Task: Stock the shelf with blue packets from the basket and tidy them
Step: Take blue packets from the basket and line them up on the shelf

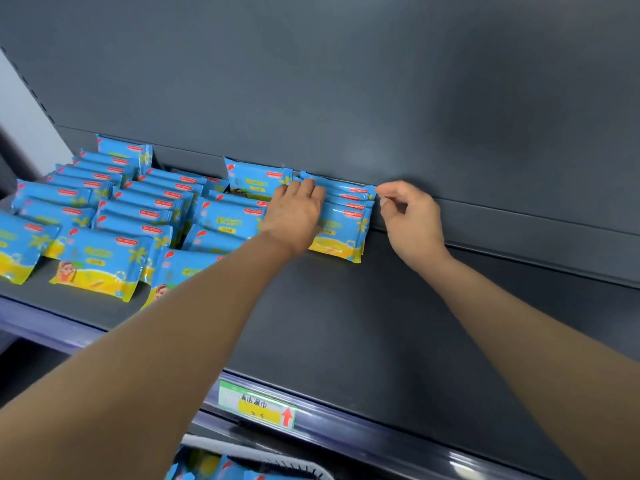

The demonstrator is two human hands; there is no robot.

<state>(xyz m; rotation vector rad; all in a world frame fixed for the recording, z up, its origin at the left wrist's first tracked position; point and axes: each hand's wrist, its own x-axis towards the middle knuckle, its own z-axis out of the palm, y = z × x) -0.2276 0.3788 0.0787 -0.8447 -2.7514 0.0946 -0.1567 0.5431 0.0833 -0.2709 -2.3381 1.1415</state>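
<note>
- Far left: blue packets (114, 216) in overlapping rows, leaning back, covering the left part of the shelf (381, 306).
- Front rail, lower centre: price label (258, 405), green and yellow with a red arrow.
- Below the rail: basket (277, 469) rim, more blue packs inside.
- My left hand (298, 209): palm down, fingers extended, resting on the upper left of the end stack (343, 230); not closed around it.
- End stack: rightmost on the shelf, at the back wall.
- My right hand (412, 216): fingers curled, thumb and forefinger pinching the stack's upper right corner.
</note>
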